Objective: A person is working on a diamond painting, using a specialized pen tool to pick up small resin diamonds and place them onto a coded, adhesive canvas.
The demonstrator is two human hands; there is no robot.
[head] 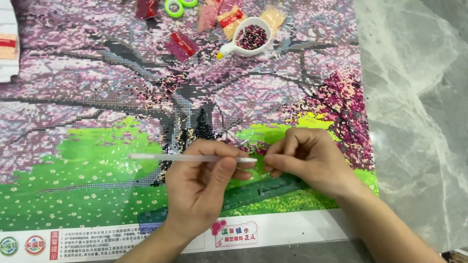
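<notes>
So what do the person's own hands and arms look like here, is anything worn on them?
Both are bare. The left hand and right hand show no gloves, rings, watch or bracelet. The forearms are uncovered all the way to the bottom edge of the picture, with no sleeve in view. The fingernails look short and unpainted, and no marks or plasters are visible.

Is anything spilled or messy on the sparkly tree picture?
Yes. Loose dark beads lie scattered around the tree trunk on the canvas, outside the white duck-shaped dish that holds the rest. Small bead packets also lie strewn at the top edge.
</notes>
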